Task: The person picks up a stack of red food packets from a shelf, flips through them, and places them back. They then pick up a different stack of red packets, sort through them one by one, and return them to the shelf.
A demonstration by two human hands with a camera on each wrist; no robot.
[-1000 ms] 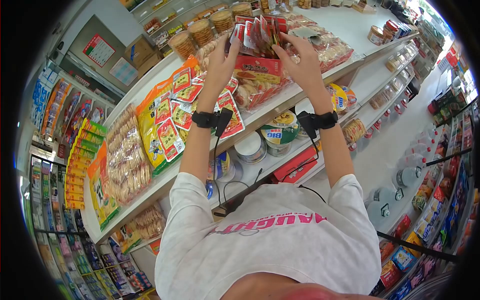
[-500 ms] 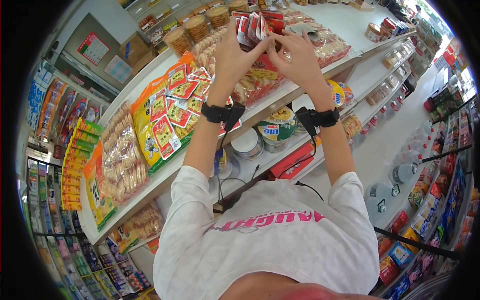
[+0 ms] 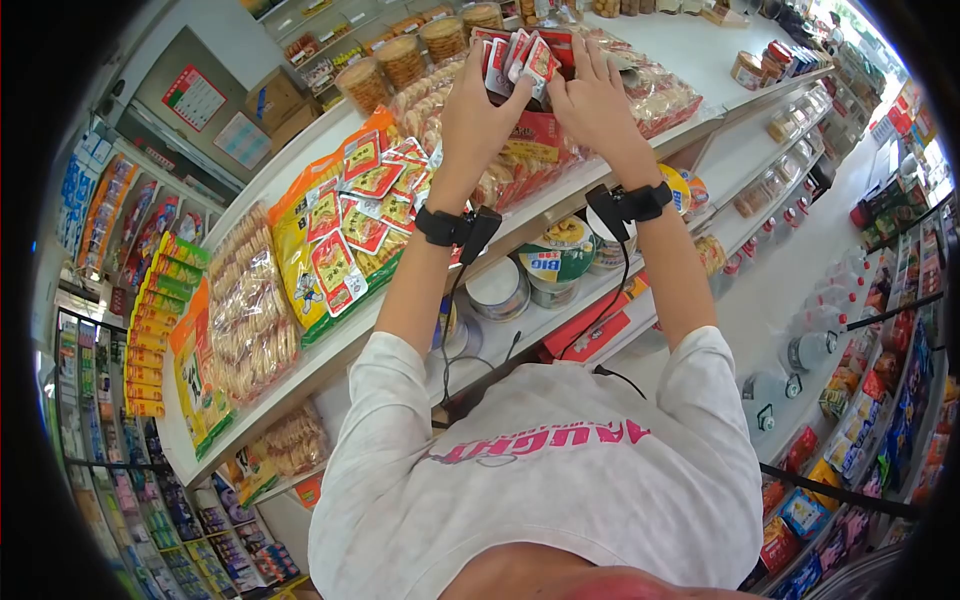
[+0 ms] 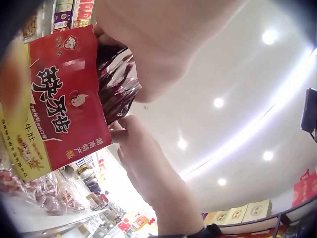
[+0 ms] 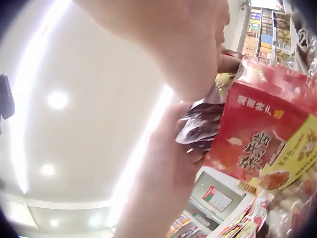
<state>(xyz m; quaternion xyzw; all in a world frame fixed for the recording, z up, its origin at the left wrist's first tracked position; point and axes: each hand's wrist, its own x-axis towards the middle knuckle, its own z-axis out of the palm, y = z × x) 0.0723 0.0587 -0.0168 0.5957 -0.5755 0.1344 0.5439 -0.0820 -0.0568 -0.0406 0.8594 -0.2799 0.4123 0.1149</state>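
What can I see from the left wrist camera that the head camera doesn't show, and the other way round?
Only the left wrist view shows the ceiling, with its round lights.

Only the head view shows the white shirt, the yellow bag with scattered packets on it, and the green tub on the shelf below.

Both show the red box, the packets inside it, and the person's left hand and right hand at it.

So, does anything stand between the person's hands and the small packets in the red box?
Nothing visible does: the red box is open on top, and the left hand and right hand are right at the small packets.
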